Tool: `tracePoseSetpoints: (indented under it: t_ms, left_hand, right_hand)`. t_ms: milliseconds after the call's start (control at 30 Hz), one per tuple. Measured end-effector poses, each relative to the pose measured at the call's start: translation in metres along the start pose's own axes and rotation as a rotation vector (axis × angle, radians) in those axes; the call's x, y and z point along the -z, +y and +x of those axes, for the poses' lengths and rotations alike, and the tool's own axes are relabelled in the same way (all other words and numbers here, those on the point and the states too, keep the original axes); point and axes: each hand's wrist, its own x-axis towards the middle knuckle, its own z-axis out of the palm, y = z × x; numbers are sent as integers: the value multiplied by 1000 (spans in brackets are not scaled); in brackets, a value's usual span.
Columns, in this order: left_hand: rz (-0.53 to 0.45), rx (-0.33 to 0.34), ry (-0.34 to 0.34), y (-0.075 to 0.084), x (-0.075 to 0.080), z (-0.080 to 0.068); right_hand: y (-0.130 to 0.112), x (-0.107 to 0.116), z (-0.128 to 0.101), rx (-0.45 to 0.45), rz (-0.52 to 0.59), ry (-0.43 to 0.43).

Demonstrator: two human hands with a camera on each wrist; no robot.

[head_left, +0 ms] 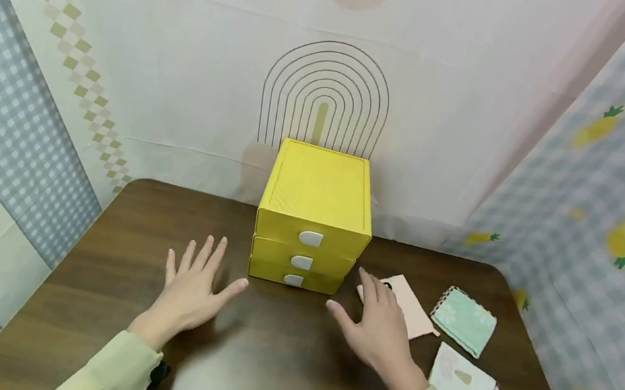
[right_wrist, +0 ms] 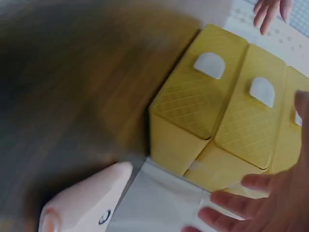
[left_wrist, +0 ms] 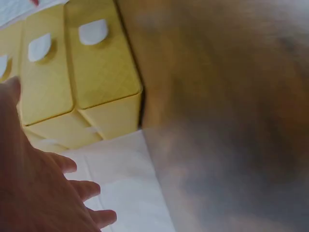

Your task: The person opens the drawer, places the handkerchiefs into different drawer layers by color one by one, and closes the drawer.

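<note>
printed fabric is hanging as a backdrop behind and to both sides of a dark brown wooden table (head_left: 273, 366), with a grey arch pattern (head_left: 326, 98) directly behind the yellow plastic three-drawer chest (head_left: 314, 212). the chest is standing near the back of the table, roughly at its middle, with all three drawers sitting flush and each showing a white tab handle (head_left: 310, 238).

the left hand (head_left: 191, 292) is hovering over the table in front of the chest and to its left, fingers straight and spread, holding nothing. the right hand (head_left: 379, 332) is hovering in front and to the right, fingers likewise spread and loose, gripping nothing; neither hand is touching the chest. pale green sleeves are covering both forearms.

just beyond the right hand's fingers a pale pink folded cloth (head_left: 408, 302) is lying flat on the table beside the chest's lower right corner. further right a mint green folded cloth with a checked border (head_left: 464, 320) is lying apart from it, and nearer the table's front edge a white floral folded cloth (head_left: 464, 388) is lying too.

both wrist views are blurring, showing the chest's drawer fronts (left_wrist: 91, 67) (right_wrist: 227, 106) close by.
</note>
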Motion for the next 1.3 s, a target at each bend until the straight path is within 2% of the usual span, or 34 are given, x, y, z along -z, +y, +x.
tracePoseSetpoints:
  t_ms: [200, 467, 600, 767, 1000, 1133, 1300]
  left_hand:
    - [-201, -11, -13, 16, 15, 10]
    - [-444, -63, -29, 34, 34, 22]
    - [-556, -67, -35, 43, 47, 29]
    - [-686, -76, 4, 54, 59, 40]
    - [-839, -123, 74, 61, 61, 54]
    - [-877, -151, 101, 67, 62, 65]
    - [-877, -120, 105, 71, 65, 78]
  right_hand:
    - [-16, 11, 5, -152, 393, -56]
    - [-33, 17, 23, -260, 865, -209]
    - [-41, 20, 33, -300, 1019, -247]
    - [-52, 21, 43, -323, 1093, -204]
    - [-66, 11, 50, -408, 1155, -140]
    - [-74, 7, 54, -447, 1177, -111]
    - [-81, 3, 59, -466, 1158, -87]
